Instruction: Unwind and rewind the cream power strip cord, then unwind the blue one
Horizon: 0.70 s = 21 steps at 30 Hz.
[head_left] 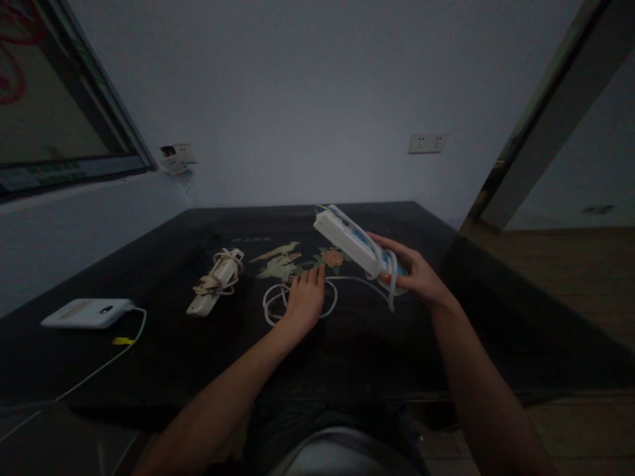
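My right hand (419, 274) grips a white power strip (350, 241) with blue sockets, holding it tilted above the table. A white cable (395, 281) loops round the strip's near end, by my fingers. From there the cord runs left to a loose coil (270, 304) on the tabletop. My left hand (306, 297) lies palm down over that coil, fingers stretched forward, and hides part of the cord. To its left rests a second white power strip (203, 303), its own cord wrapped round it in a bundle.
On the left of the black table (347, 357) lies a white device (89, 313) with a thin cable and a yellow tag (122, 341). Wall sockets (427, 143) sit behind on the right; a loose socket plate (176, 162) hangs at the left, near a window.
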Available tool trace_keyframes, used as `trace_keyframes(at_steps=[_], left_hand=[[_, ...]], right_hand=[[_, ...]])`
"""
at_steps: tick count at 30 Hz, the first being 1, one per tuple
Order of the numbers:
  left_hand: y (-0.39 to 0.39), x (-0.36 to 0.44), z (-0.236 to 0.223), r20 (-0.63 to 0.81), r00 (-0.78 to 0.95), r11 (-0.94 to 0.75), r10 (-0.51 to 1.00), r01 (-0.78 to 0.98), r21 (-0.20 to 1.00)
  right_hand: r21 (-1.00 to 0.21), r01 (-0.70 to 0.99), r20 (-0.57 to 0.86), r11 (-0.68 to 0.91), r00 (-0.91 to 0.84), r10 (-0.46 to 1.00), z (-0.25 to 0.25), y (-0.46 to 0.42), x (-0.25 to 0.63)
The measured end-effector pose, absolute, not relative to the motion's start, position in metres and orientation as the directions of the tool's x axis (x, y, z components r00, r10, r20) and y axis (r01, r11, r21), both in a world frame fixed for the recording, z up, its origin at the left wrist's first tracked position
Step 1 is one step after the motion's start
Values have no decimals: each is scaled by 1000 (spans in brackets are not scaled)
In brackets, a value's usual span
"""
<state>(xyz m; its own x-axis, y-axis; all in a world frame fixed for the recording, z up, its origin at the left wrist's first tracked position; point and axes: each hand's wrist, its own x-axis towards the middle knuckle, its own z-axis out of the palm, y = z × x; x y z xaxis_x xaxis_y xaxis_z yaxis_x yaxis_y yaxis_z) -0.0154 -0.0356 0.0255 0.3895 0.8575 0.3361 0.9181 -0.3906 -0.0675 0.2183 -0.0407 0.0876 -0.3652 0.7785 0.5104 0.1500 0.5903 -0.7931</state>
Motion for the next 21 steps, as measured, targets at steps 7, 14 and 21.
trace_keyframes(at_steps=[7, 14, 21], left_hand=[[-47, 9, 3, 319, 788, -834, 526, 551, 13], [-55, 1, 19, 292, 872, -894, 393, 287, 344], [-42, -30, 35, 686, 209, -711, 696, 335, 619]], right_hand=[[-741, 161, 539, 652, -436, 720, 84, -50, 181], [-750, 339, 513, 568, -246, 823, 79, -33, 200], [-709, 542, 354, 451, -279, 893, 75, -23, 229]])
